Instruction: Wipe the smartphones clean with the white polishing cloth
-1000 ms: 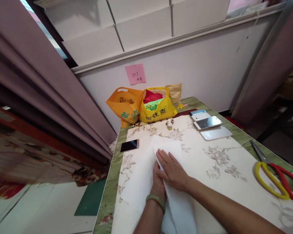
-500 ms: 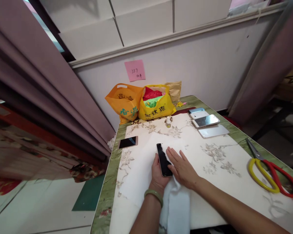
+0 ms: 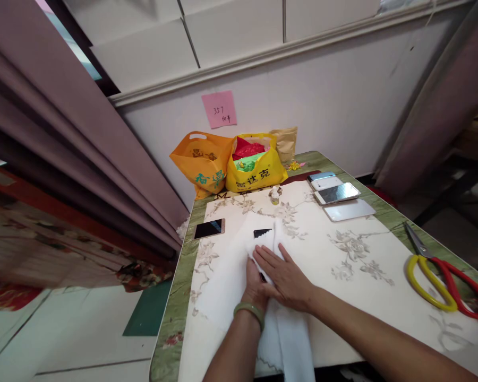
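Note:
My left hand [image 3: 255, 284], with a green bangle at the wrist, is closed around the lower part of a black-screened phone [image 3: 262, 233]. A white cloth [image 3: 297, 342] covers most of that phone; its dark top end shows beyond the cloth's wavy edge. My right hand [image 3: 284, 276] lies flat over the cloth on the phone's screen, fingers stretched out and close together. The cloth trails down toward the table's near edge. To the left lies another phone [image 3: 209, 228] with a dark screen and gold-coloured rim.
Several phones [image 3: 338, 193] lie at the right rear. Large scissors [image 3: 422, 254] with yellow and red handles rest on the right. A small clear bottle [image 3: 274, 196] stands near an orange bag [image 3: 203, 164] and a yellow bag [image 3: 257, 172]. A floral mat [image 3: 366, 313] covers the table.
My right hand has moved left with the cloth, from the phone's right side onto its screen. The cloth now hides most of the screen, which was largely bare before.

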Available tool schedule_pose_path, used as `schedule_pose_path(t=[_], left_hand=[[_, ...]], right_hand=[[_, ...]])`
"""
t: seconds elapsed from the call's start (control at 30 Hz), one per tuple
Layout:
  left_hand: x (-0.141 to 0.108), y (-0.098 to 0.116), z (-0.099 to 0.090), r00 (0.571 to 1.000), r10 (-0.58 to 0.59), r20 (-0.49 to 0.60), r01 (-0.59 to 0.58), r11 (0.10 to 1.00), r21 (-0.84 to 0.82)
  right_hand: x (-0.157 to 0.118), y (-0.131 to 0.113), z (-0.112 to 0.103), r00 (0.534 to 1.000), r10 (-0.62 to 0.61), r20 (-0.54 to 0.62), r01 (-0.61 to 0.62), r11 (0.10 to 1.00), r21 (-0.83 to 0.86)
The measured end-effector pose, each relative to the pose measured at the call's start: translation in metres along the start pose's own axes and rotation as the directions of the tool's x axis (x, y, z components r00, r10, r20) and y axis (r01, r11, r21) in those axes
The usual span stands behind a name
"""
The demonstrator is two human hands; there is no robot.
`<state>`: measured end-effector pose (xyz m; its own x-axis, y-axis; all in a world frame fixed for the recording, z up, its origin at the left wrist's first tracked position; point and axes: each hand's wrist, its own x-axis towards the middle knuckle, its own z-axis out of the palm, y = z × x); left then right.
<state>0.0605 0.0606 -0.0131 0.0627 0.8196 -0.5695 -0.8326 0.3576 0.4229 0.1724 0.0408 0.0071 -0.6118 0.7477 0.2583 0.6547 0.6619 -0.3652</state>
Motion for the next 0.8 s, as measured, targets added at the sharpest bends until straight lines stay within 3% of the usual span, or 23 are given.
schedule_pose_path(t=[0.07,0.2,0.4,0.67,0.8], left_hand=[[0.002,0.001,0.002,0.998,0.008,0.067,-0.008,1.0,-0.007],[0.003,0.004,0.008,0.975,-0.135,0.174,0.13,0.991,0.036],[-0.006,0.002,0.014,0.968,-0.163,0.19,0.166,0.986,0.005],[-0.006,0.002,0.008,0.945,-0.161,0.285,0.182,0.982,-0.046],[-0.003,0.002,0.006,0.936,-0.143,0.321,0.171,0.983,-0.061]], right_hand=[[0.017,0.007,0.005,0.998,0.062,-0.015,-0.062,0.998,-0.011],[0.035,0.024,0.011,0.979,0.2,-0.04,-0.202,0.978,-0.05],[0.021,0.042,0.01,0.93,0.36,-0.073,-0.364,0.93,-0.044],[-0.047,0.032,0.002,0.967,0.188,-0.174,-0.203,0.977,-0.072],[-0.059,0.023,-0.005,0.968,0.165,-0.189,-0.184,0.979,-0.089]])
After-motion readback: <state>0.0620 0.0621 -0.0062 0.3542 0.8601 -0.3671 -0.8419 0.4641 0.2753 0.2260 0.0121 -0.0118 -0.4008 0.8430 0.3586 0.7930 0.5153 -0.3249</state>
